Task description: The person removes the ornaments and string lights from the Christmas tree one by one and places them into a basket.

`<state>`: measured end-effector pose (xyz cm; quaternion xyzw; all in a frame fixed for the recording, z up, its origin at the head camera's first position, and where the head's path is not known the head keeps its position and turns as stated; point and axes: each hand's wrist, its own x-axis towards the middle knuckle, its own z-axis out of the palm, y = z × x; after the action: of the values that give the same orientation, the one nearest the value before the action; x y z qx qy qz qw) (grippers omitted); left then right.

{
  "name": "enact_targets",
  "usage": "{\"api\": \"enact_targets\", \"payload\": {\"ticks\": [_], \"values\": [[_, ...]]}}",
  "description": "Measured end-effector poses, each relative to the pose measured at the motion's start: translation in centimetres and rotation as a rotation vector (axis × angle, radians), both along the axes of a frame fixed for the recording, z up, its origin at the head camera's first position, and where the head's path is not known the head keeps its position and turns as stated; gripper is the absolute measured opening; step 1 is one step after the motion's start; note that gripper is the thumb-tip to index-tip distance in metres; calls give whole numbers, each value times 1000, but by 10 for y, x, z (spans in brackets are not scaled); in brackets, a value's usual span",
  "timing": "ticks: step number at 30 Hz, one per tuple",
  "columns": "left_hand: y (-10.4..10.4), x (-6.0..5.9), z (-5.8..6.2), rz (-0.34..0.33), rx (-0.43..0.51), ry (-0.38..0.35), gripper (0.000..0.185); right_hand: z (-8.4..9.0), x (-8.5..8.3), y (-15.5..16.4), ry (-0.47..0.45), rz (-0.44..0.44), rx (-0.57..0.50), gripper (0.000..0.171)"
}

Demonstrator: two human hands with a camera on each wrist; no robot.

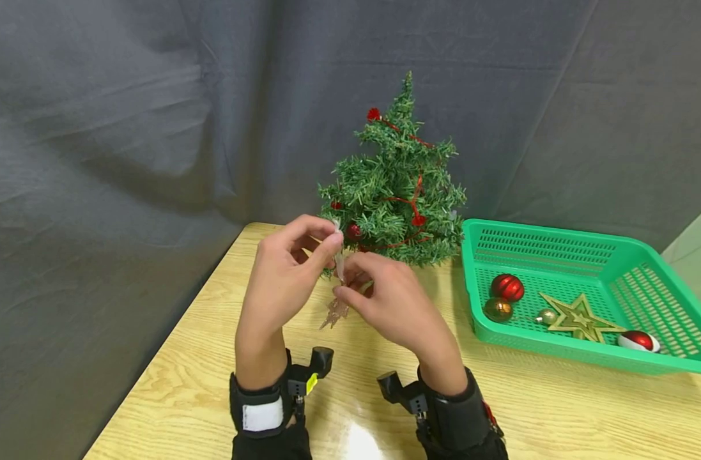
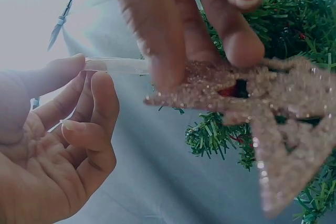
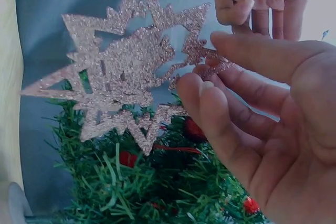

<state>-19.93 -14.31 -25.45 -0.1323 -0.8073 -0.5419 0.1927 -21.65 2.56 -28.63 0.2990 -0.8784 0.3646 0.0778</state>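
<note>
Left hand pinches translucent white ribbon | right hand pinches pink glittery star — green bristly tree on far side

A Christmas tree rises before a cloth at a table's far side, a basket to its right with a star among baubles inside; in front, an ornament hangs between left hand and right hand.
</note>
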Motion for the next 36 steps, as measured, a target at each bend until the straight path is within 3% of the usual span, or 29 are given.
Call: {"api": "enact_targets", "payload": {"ticks": [8, 14, 21, 30, 36], "values": [[1, -1, 1, -13, -15, 16, 13, 5, 1, 11, 21, 28, 95, 17], [2, -2, 0, -19, -18, 14, 13, 8, 3, 18, 39, 13, 88, 15], [2, -2, -1, -41, -57, -4, 12, 13, 7, 30, 14, -80, -12, 8], [4, -4, -1, -88, -145, -44, 11, 19, 8, 45, -2, -289, -152, 16], [6, -8, -4, -123, -193, -97, 18, 22, 8, 53, 20, -355, -271, 16]]}}
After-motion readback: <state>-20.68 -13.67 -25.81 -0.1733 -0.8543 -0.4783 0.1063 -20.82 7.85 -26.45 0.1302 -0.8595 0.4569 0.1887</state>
